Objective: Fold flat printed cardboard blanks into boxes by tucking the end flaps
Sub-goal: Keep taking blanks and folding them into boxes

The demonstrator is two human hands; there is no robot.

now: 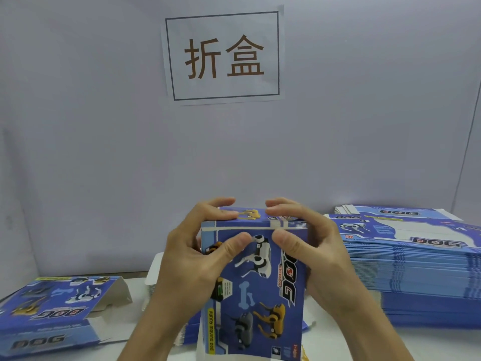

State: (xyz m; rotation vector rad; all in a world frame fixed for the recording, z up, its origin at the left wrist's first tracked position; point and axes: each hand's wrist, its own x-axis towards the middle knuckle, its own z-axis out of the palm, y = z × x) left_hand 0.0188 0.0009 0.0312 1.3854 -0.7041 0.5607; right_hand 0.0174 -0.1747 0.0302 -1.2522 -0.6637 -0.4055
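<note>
Head view, so we're looking down at both hands wrapped around one box (pixel 256 277) in the lower middle of the frame. It's a blue printed carton with robot dogs and "DOG" lettering, held upright with its top end away from us. Our left hand (pixel 190 259) grips the left side, thumb pressed on the front panel near the white dog, fingers curled over the top end flap. Our right hand (pixel 309 254) mirrors it on the right side, thumb on the front near the top edge, fingers arched over the same top flap. So both hands are clamped on the box, which sits right between them.

Off to the right edge there's a tall stack of flat blanks (pixel 413 272) on the white surface (pixel 390 342). Lower left has another folded box (pixel 52 311) lying down. Upper centre, a paper sign (pixel 222 57) is stuck on the wall.
</note>
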